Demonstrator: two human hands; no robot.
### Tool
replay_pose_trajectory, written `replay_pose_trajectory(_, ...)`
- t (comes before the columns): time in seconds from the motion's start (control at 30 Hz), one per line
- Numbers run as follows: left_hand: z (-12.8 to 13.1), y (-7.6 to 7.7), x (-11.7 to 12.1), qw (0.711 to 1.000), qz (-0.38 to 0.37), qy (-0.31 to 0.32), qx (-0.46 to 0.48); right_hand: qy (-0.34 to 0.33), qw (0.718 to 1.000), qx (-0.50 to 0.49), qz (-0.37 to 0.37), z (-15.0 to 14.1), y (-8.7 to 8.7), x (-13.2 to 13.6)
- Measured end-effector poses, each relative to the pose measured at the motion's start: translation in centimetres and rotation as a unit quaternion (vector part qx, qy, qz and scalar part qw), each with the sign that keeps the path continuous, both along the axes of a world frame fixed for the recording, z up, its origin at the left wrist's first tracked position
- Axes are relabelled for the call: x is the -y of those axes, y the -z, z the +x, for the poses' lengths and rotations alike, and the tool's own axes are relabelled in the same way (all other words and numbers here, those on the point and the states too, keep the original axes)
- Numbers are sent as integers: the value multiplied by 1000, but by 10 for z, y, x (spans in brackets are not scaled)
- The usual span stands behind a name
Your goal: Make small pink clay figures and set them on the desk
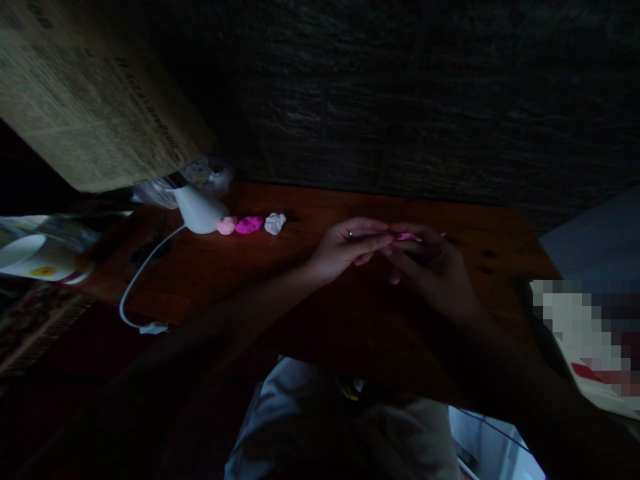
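Observation:
Above the wooden table, my left hand (pixel 345 248) and my right hand (pixel 435 270) meet at the fingertips. A small pink piece of modelling clay (pixel 407 237) shows between them, mostly covered by the fingers. Both hands are closed in a pinch on it. On the table to the left lie three lumps of the same soft-looking stuff in a row: a light pink lump (pixel 227 225), a magenta lump (pixel 249 225) and a white lump (pixel 275 223). My left hand wears a ring.
A lamp with a white base (pixel 197 210) and a newsprint shade (pixel 100 100) stands at left, its white cable (pixel 127 290) hanging over the table (pixel 310 320) edge. Dark scissors (pixel 150 247) and a paper cup (pixel 45 260) are further left. Behind runs a dark wall (pixel 375 100).

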State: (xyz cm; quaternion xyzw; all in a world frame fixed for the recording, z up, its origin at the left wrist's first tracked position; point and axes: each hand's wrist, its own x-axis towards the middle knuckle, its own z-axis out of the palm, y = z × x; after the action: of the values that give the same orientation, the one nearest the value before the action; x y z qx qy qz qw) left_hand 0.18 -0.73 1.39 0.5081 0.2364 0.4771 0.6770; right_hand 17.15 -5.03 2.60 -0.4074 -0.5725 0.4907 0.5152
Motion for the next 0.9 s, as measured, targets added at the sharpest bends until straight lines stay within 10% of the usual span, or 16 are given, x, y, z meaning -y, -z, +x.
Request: replay_pose_trajectory(0.9, -3, -3, -2, 998, -53, 30, 22, -31, 998, -10, -62, 1, -6, 1)
